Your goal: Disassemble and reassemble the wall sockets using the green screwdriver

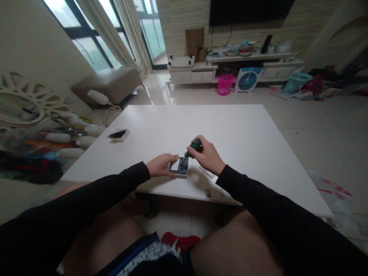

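Note:
My left hand (pixel 161 165) holds the left side of a small square device (pixel 183 166), its thumb on the far edge and its fingers at the near edge. The device lies on the white table (pixel 230 122) near the front edge; its top is partly black, partly white, with a pale rim. Closed around the green and black handle of a screwdriver (pixel 196 145), my right hand (pixel 209 156) tilts the tool down over the device. The shaft slants toward the black part; whether the tip touches a screw is too small to tell. A thin white strip (pixel 206 172) lies beneath my right wrist.
Toward the table's left edge sits an open white box (pixel 122 137) with a black item in it. A small brownish thing (pixel 207 193) rests by the front edge. Beyond the table stand a pink basket (pixel 225 85) and a blue fan (pixel 247 80).

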### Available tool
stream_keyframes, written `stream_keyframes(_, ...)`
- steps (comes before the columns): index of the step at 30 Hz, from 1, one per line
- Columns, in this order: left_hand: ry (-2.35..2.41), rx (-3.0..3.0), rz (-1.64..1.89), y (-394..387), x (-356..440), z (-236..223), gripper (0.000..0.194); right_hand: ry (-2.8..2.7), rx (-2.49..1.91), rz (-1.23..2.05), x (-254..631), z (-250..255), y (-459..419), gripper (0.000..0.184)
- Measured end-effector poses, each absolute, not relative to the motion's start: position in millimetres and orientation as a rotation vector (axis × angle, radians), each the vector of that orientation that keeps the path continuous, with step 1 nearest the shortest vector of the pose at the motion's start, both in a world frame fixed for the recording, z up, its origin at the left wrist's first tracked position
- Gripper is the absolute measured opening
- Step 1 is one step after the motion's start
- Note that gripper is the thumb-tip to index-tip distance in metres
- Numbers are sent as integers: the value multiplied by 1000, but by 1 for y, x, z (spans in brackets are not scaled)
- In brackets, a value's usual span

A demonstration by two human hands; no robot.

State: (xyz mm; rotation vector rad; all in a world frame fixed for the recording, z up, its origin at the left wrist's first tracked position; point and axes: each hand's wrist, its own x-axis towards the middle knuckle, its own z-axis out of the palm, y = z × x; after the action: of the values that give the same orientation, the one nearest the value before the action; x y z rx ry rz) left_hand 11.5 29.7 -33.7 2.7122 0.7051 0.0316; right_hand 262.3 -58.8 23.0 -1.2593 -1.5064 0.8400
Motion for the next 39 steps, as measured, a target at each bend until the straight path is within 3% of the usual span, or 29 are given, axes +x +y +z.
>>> stream_keyframes(4, 681, 2715, 86, 24, 7, -37, 75, -1620, -1304, 760, 267, 34, -63, 22)
stream_keyframes(10, 737, 2624, 65, 21, -3, -37, 59, -1872, -1475, 623, 281, 50, -69, 18)
stream_keyframes(16, 792, 2513, 281, 11, -8, -45, 61, -2182, -1571, 583, 291, 50, -69, 11)
stream_keyframes(25, 849, 2423, 251, -7, -7, -46, 64, -2259, -1578, 643, 306, 35, -63, 11)
stream_keyframes(31, 868, 2343, 276, -7, -6, -46, 65, -2172, -1530, 913, 316, 13, -52, 17)
stream_keyframes(39, 848, 2343, 443, -5, -6, -44, 63, -2171, -1502, 800, 314, 23, -58, 16)
